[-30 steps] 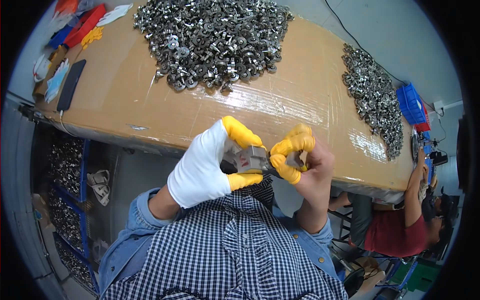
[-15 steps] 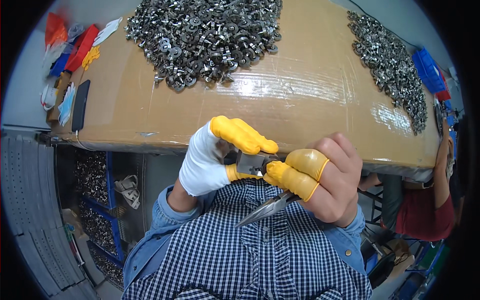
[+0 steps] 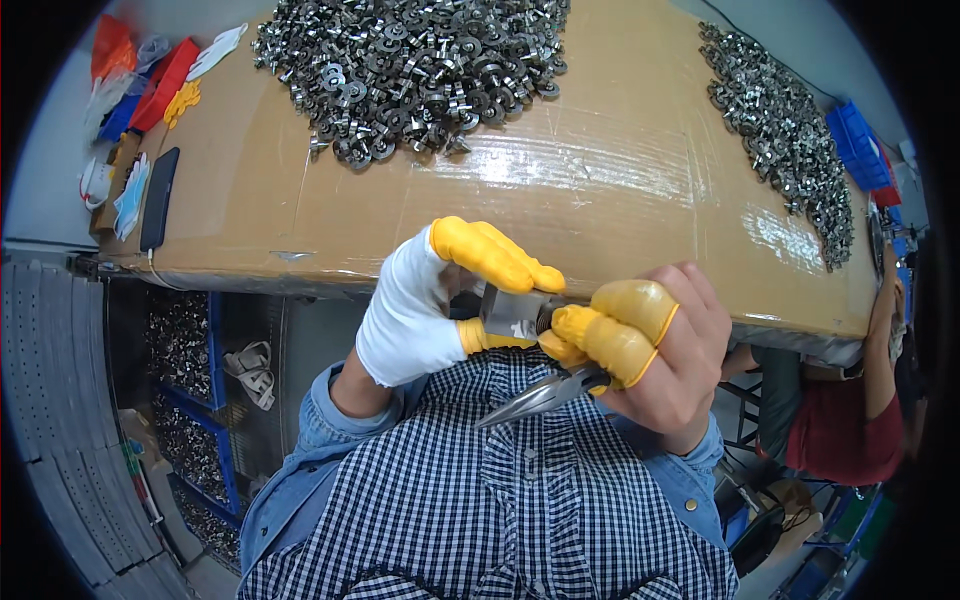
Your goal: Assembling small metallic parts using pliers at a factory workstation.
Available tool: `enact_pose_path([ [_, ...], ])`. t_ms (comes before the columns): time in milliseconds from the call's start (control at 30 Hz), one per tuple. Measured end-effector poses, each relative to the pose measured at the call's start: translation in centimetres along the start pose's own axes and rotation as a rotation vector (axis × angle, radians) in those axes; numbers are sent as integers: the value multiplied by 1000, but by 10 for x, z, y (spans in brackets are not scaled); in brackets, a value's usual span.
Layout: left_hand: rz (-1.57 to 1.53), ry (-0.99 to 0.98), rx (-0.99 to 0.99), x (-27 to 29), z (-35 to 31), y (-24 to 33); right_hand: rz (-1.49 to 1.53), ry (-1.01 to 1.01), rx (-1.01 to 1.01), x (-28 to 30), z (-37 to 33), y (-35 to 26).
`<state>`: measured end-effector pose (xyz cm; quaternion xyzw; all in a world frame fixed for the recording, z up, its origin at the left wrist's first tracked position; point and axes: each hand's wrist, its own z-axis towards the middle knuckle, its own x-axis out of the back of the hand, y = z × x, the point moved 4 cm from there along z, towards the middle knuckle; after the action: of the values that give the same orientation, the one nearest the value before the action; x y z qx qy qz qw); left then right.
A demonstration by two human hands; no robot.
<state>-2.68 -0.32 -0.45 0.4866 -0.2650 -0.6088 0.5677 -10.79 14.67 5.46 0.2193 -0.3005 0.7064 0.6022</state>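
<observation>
My left hand (image 3: 405, 315), in a white glove with yellow-covered fingers, grips a grey metal block (image 3: 508, 312) between thumb and fingers at the table's near edge. At the block's right end a dark ringed, thread-like part (image 3: 545, 318) shows. My right hand (image 3: 665, 350) has yellow covers on some fingers, and their tips meet that end; whether they pinch a small piece there is hidden. The same hand keeps needle-nose pliers (image 3: 535, 398) tucked in its palm, jaws pointing down and left in front of my checked clothing.
A large heap of small metal parts (image 3: 420, 80) lies on the cardboard-covered table (image 3: 380, 215), another heap (image 3: 780, 140) at right. A phone (image 3: 160, 200), masks and a red bin (image 3: 165, 85) sit left. Blue crates (image 3: 190, 440) of parts stand below. A co-worker's arm (image 3: 882, 340) shows at right.
Both hands have shifted slightly right with the block and pliers. My right fingertips have drawn back a little from the block's end, so more of its ringed part shows.
</observation>
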Motion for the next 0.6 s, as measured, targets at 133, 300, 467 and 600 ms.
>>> enact_pose_path([
  [133, 281, 174, 93, -2, 8, 1, 398, 268, -180, 26, 0, 5],
  [300, 473, 293, 29, -2, 8, 2, 826, 431, -421, 12, -3, 21],
  [467, 457, 340, 17, -6, 0, 9, 213, -221, -753, -27, -17, 81],
  [600, 465, 345, 45, -4, -3, 11, 327, -132, -752, -31, -16, 71],
])
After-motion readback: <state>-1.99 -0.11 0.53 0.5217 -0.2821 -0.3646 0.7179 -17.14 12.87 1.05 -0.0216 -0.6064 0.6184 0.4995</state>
